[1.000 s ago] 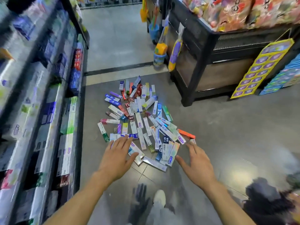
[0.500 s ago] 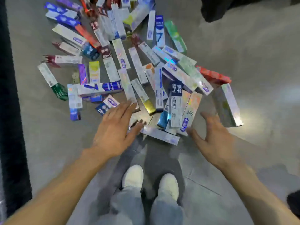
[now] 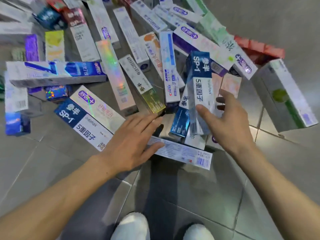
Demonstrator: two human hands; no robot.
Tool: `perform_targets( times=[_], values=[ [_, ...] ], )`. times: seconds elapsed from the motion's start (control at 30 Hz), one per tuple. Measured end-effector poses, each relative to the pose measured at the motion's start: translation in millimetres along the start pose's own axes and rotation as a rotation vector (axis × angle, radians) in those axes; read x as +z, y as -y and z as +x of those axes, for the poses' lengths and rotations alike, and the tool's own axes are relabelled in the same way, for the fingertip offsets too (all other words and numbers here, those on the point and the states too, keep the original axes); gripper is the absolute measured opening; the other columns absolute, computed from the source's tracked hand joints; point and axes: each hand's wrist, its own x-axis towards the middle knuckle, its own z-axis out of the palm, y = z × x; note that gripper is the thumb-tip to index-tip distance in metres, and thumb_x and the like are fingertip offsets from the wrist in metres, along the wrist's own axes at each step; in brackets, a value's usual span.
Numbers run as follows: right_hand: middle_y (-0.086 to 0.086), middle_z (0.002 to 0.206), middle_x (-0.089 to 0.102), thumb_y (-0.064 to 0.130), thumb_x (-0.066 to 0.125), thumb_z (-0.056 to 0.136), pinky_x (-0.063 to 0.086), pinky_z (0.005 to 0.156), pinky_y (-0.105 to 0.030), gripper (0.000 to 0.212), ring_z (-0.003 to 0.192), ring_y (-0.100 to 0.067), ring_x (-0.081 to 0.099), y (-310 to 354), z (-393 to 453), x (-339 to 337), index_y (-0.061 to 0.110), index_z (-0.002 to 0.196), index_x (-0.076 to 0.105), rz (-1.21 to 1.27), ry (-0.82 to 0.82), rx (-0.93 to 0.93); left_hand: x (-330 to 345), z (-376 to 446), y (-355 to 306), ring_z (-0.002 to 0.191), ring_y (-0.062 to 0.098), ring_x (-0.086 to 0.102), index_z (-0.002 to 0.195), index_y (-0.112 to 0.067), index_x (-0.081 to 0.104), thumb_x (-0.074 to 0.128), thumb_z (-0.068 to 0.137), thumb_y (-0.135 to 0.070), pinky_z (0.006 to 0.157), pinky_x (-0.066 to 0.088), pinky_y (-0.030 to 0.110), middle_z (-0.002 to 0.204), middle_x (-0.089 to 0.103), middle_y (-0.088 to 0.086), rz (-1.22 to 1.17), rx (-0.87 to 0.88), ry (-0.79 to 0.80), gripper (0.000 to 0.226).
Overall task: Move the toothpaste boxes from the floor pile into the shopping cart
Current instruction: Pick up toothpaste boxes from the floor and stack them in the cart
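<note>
Left hand (image 3: 131, 144): grip open, fingers straight and spread, palm down over the near edge of the pile; the thumb is laid against a white box with a barcode (image 3: 183, 151) lying flat on the floor. No box is held.

Right hand (image 3: 228, 125): grip open, fingers extended and loosely parted, thumb raised beside a blue-and-white SP-1 box (image 3: 199, 84) that stands tilted on top of its neighbours. Whether thumb and box actually touch cannot be told. No box is held.

Toothpaste boxes (image 3: 110, 66): a loose pile is spread across the grey tiled floor (image 3: 43, 161), overlapped at many angles. Noted within it:
- a second SP-1 box (image 3: 83, 123), flat, just left of the left hand;
- an iridescent pink box (image 3: 116, 75), lengthwise beyond the left fingertips;
- a white-and-gold box (image 3: 140, 82) beside it;
- a dark blue box (image 3: 180, 122), between the two hands;
- a large white-and-green box (image 3: 284, 96), at the right edge of the pile;
- a red box (image 3: 258, 49), partly covered, behind it.

Two white shoes (image 3: 131, 226) are seen at the lower edge, on the floor between the forearms.
</note>
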Motion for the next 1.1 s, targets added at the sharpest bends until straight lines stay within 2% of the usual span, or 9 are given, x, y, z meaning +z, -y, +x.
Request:
perform_targets(
  times=[0.1, 0.27, 0.43, 0.57, 0.7, 0.8, 0.9, 1.0, 1.1],
  values=[
    [-0.002, 0.127, 0.063, 0.068, 0.067, 0.076, 0.053, 0.092, -0.046, 0.079, 0.114, -0.022, 0.06, 9, 17, 14, 0.02, 0.136, 0.047, 0.052, 0.003, 0.061, 6, 4, 1, 0.132, 0.028, 0.05, 0.146, -0.01, 0.047, 0.038, 0.101, -0.059, 0.112, 0.039, 0.048, 0.148, 0.051, 0.011, 0.046, 0.04, 0.059, 0.068],
    [-0.004, 0.119, 0.066, 0.049, 0.074, 0.08, 0.053, 0.081, -0.04, 0.055, 0.106, -0.025, 0.062, 16, 23, 22, 0.018, 0.117, 0.049, 0.096, -0.005, 0.152, 1, 7, -5, 0.126, 0.026, 0.054, 0.144, -0.012, 0.049, 0.03, 0.099, -0.066, 0.107, 0.043, 0.045, 0.144, 0.055, 0.008, 0.059, 0.034, 0.097, 0.073],
    [0.012, 0.095, 0.06, 0.035, 0.075, 0.084, 0.047, 0.064, -0.03, 0.045, 0.082, -0.018, 0.061, 4, 7, 7, 0.023, 0.106, 0.037, 0.334, -0.084, 0.157, 14, 5, -23, 0.118, 0.023, 0.057, 0.142, -0.018, 0.048, 0.042, 0.088, -0.079, 0.098, 0.047, 0.041, 0.136, 0.058, 0.005, 0.087, 0.126, 0.083, 0.081],
    [0.0, 0.102, 0.065, 0.03, 0.078, 0.083, 0.047, 0.05, -0.026, 0.046, 0.075, -0.017, 0.065, -7, -12, -18, 0.022, 0.104, 0.038, 0.559, -0.089, 0.227, 24, 16, -23, 0.103, 0.024, 0.062, 0.143, -0.021, 0.038, 0.054, 0.079, -0.074, 0.085, 0.052, 0.04, 0.118, 0.061, 0.005, 0.172, 0.168, 0.106, 0.084],
    [0.001, 0.101, 0.067, 0.02, 0.082, 0.08, 0.061, 0.077, -0.046, 0.049, 0.09, -0.022, 0.072, -22, -38, -35, 0.024, 0.106, 0.041, 0.663, -0.078, 0.3, 29, 15, -20, 0.096, 0.025, 0.064, 0.14, -0.022, 0.037, 0.068, 0.081, -0.063, 0.08, 0.053, 0.041, 0.109, 0.064, 0.004, 0.111, 0.168, 0.101, 0.078],
    [-0.001, 0.106, 0.073, 0.02, 0.085, 0.077, 0.061, 0.082, -0.047, 0.051, 0.091, -0.022, 0.074, -34, -54, -42, 0.025, 0.112, 0.047, 0.715, -0.052, 0.326, 27, 8, -16, 0.106, 0.023, 0.064, 0.137, -0.019, 0.046, 0.056, 0.086, -0.068, 0.088, 0.053, 0.041, 0.121, 0.065, 0.004, 0.01, 0.163, 0.093, 0.072],
    [0.0, 0.108, 0.075, 0.022, 0.085, 0.078, 0.059, 0.087, -0.052, 0.054, 0.094, -0.023, 0.074, -40, -60, -50, 0.02, 0.122, 0.055, 0.747, -0.039, 0.324, 20, 1, -15, 0.1, 0.016, 0.062, 0.13, -0.022, 0.05, 0.045, 0.092, -0.07, 0.082, 0.051, 0.033, 0.116, 0.065, -0.001, -0.083, 0.177, 0.039, 0.062],
    [0.004, 0.103, 0.077, 0.023, 0.081, 0.083, 0.06, 0.085, -0.051, 0.037, 0.092, -0.021, 0.075, -39, -64, -61, 0.024, 0.113, 0.06, 0.78, -0.052, 0.315, 6, 2, -25, 0.099, 0.009, 0.058, 0.128, -0.029, 0.052, 0.052, 0.088, -0.072, 0.081, 0.05, 0.031, 0.114, 0.062, -0.011, -0.269, -0.016, -0.005, 0.058],
    [0.006, 0.102, 0.076, 0.026, 0.079, 0.084, 0.06, 0.083, -0.049, 0.034, 0.093, -0.02, 0.074, -29, -67, -72, 0.024, 0.111, 0.059, 0.796, -0.084, 0.306, -16, 12, -41, 0.09, 0.002, 0.062, 0.111, -0.042, 0.055, 0.07, 0.083, -0.061, 0.075, 0.052, 0.028, 0.103, 0.065, -0.02, -0.584, -0.304, -0.14, 0.037]
  ],
)
